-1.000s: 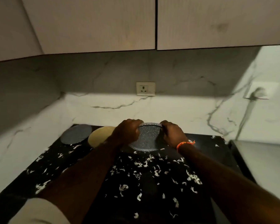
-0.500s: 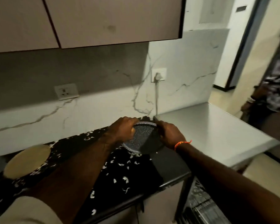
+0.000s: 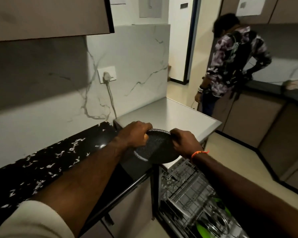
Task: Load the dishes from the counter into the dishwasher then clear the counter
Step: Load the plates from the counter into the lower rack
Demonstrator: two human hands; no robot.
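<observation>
I hold a dark speckled plate [image 3: 154, 149] tilted in the air, over the right end of the black speckled counter [image 3: 46, 162]. My left hand [image 3: 136, 134] grips its left rim and my right hand [image 3: 185, 143] grips its right rim. Below and to the right, the open dishwasher's wire rack [image 3: 191, 194] is pulled out, with green items [image 3: 203, 228] and dark dishes in its lower part.
A steel worktop [image 3: 169, 115] sits above the dishwasher. A plug and cord [image 3: 107, 78] hang on the marble wall. A person in a patterned shirt [image 3: 230, 66] stands at the far counter by the doorway. An upper cabinet [image 3: 50, 14] hangs at the left.
I have lifted the plate off the counter and carried it right, and my view has turned right with it. The dishwasher rack and the other person have come into view.
</observation>
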